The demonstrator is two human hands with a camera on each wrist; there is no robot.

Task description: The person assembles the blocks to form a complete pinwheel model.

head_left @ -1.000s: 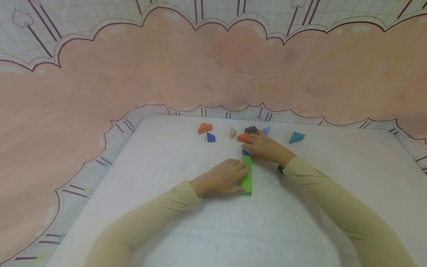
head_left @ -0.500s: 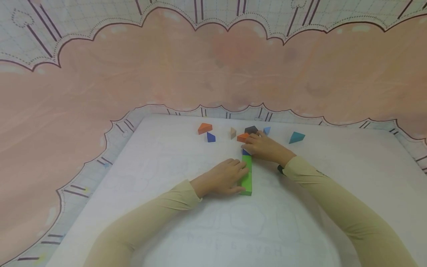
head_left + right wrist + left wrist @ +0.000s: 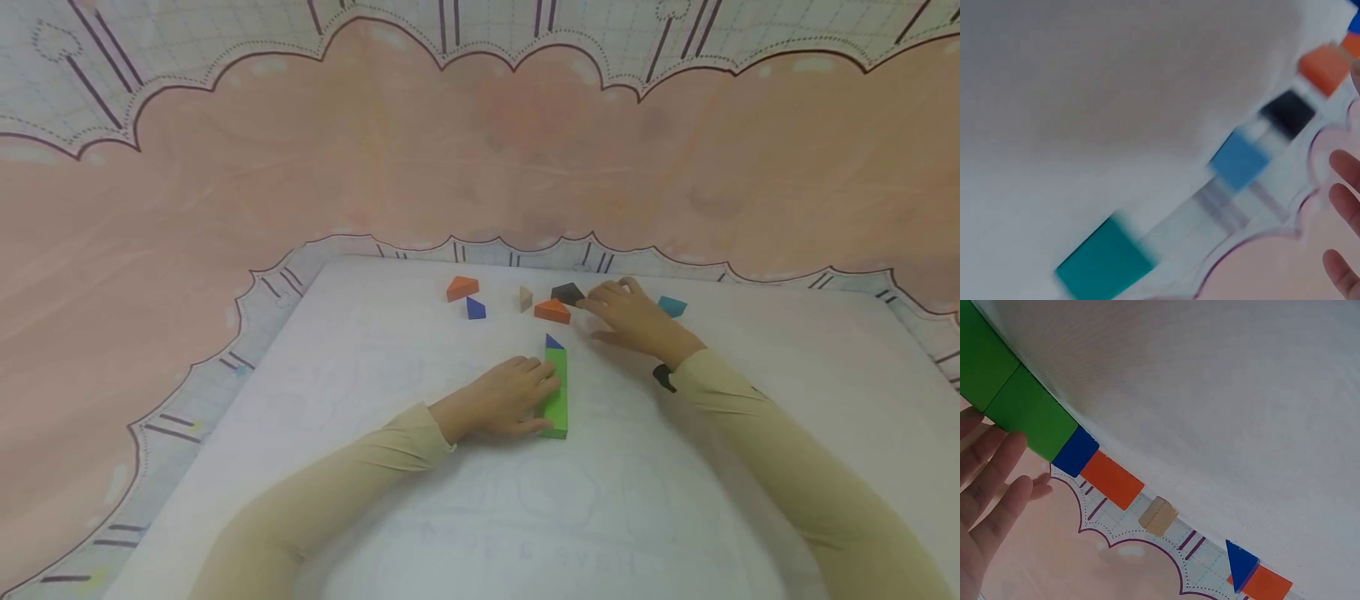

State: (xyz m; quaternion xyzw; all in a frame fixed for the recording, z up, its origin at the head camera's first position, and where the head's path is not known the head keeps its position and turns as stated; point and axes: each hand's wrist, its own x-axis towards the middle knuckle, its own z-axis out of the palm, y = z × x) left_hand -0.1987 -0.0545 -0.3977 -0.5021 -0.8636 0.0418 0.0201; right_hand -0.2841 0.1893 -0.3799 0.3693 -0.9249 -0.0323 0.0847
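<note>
Two green blocks [image 3: 557, 404] lie end to end on the white table, with a blue triangular block [image 3: 553, 342] at their far end. My left hand [image 3: 498, 398] rests against the green blocks from the left; its fingers look relaxed and straight in the left wrist view. Over the table, my right hand [image 3: 637, 321] has its fingers spread with nothing between them. It is nearest to a dark block [image 3: 567, 293], an orange block [image 3: 552, 312] and a light blue block [image 3: 1239, 159], which the hand hides in the head view.
Right of the right hand lies a teal block [image 3: 672, 306], partly hidden. Farther left are a beige block [image 3: 525, 298], another blue block [image 3: 476, 308] and a second orange block [image 3: 462, 288]. A patterned cloth [image 3: 480, 167] stands behind the table's far edge.
My right hand has left the blue triangular block and moved right and slightly away, uncovering the near orange block and covering the light blue one. The left hand has not moved.
</note>
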